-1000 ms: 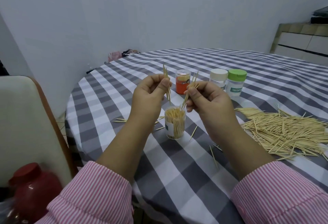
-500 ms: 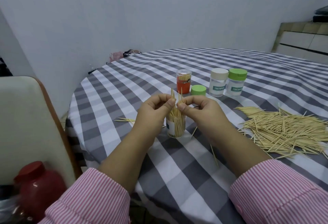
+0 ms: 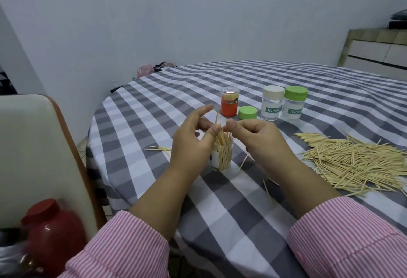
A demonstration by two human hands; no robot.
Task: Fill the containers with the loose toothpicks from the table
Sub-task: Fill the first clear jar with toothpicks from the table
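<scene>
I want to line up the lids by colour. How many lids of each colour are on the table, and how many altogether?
Green lids: 2, one loose on the cloth, one on a jar
White lids: 1
Clear lids: 1, on the orange container
Total: 4

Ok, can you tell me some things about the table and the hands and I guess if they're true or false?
1. The big toothpick pile lies on the person's right side. True.
2. The open jar between the hands is empty. False: it is packed with toothpicks.
3. A loose green lid lies by the orange jar. True.
4. Both labelled jars at the back have green caps. False: one cap is white, one green.
5. The tablecloth is red-spotted. False: it is grey and white checked.
</scene>
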